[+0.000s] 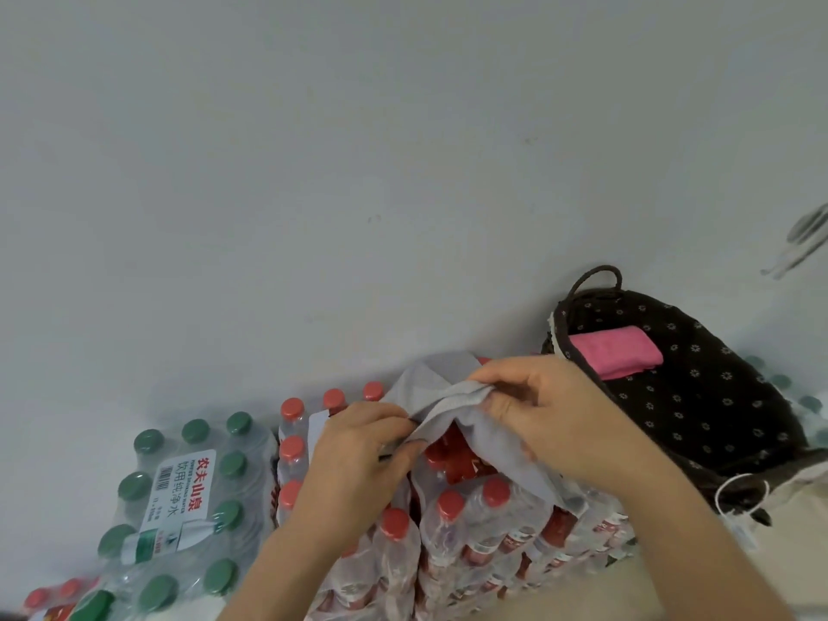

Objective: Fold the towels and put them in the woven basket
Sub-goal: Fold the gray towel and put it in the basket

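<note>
A grey towel is held up over shrink-wrapped packs of red-capped bottles. My left hand pinches its edge at the lower left. My right hand grips the bunched edge a little higher, to the right. Part of the towel hangs down below my right hand. The woven basket, dark brown with a flower-print lining and a loop handle, stands to the right against the wall. A folded pink towel lies inside it.
A pack of green-capped water bottles with a white label sits to the left. A white wall fills the upper view. A white string tag hangs by the basket's near corner. Grey metal objects are at the far right edge.
</note>
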### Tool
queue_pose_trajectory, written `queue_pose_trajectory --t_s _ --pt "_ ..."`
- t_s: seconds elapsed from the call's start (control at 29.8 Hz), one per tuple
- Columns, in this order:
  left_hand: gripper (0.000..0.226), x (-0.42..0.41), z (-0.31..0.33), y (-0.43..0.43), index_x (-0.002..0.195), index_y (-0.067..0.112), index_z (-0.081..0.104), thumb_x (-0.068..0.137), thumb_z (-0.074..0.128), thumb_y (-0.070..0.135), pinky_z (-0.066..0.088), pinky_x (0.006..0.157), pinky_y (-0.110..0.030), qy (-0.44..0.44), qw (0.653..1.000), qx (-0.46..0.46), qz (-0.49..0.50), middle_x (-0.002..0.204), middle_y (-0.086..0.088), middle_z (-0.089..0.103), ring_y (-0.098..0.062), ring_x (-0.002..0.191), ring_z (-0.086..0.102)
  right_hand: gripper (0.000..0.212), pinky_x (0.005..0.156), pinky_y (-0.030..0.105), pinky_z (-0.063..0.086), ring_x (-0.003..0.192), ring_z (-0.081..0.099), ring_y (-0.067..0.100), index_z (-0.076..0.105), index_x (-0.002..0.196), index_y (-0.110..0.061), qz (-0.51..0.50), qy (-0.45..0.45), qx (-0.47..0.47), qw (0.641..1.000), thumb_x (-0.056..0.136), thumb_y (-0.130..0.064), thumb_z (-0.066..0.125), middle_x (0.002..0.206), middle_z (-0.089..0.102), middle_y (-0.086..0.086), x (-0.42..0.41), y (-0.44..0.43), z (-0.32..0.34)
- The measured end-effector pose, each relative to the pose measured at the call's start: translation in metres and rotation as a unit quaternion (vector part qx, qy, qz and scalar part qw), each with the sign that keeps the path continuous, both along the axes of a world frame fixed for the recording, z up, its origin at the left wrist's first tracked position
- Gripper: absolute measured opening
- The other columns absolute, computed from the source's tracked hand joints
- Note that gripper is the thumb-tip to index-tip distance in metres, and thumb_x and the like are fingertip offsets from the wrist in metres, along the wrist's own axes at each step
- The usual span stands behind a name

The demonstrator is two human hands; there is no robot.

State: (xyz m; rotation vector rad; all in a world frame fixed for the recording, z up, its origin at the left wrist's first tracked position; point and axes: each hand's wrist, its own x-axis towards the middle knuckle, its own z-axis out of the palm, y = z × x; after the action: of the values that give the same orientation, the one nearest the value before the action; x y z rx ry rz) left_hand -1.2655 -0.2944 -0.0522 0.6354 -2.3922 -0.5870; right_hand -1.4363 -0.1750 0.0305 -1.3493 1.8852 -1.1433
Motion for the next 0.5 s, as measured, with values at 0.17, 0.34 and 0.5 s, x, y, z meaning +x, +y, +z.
queue_pose_trajectory --t_s 0.17,0.34,0.5 --pt "0.019 -0.014 -0.023 -0.015 0.068 0.016 0.067 0.082 0.063 0.029 0.040 0.059 -0.023 -0.081 0.997 0.009 0.000 0.073 0.011 0.060 -0.005 0.066 0.049 0.017 0.065 0.032 0.060 0.074 0.063 0.007 0.071 0.094 -0.006 -0.020 -0.126 -0.044 0.991 0.094 -0.004 0.054 0.077 0.068 -0.003 -0.018 -0.009 0.015" --pt "0.013 -0.009 -0.008 -0.027 0.071 0.027 0.068 0.081 0.066 0.018 0.040 0.057 -0.012 -0.021 0.994 0.068 0.087 0.071 0.018 0.059 -0.004 0.069 0.056 0.027 0.060 0.031 0.046 0.067 0.050 0.009 0.066 0.071 -0.013 -0.081 -0.103 -0.104 0.986 0.095 -0.011 0.053 0.067 0.053 -0.001 -0.040 -0.023 0.018" --pt "0.024 0.002 0.039 -0.045 0.061 0.029 0.054 0.084 0.059 0.032 0.040 0.057 -0.017 0.076 0.990 0.054 0.104 0.069 0.011 0.057 -0.011 0.069 0.056 0.028 0.069 0.039 0.034 0.073 0.043 0.021 0.057 0.075 -0.002 -0.133 -0.130 -0.181 0.966 0.091 -0.025 0.055 0.073 0.046 0.008 -0.061 -0.040 0.028"
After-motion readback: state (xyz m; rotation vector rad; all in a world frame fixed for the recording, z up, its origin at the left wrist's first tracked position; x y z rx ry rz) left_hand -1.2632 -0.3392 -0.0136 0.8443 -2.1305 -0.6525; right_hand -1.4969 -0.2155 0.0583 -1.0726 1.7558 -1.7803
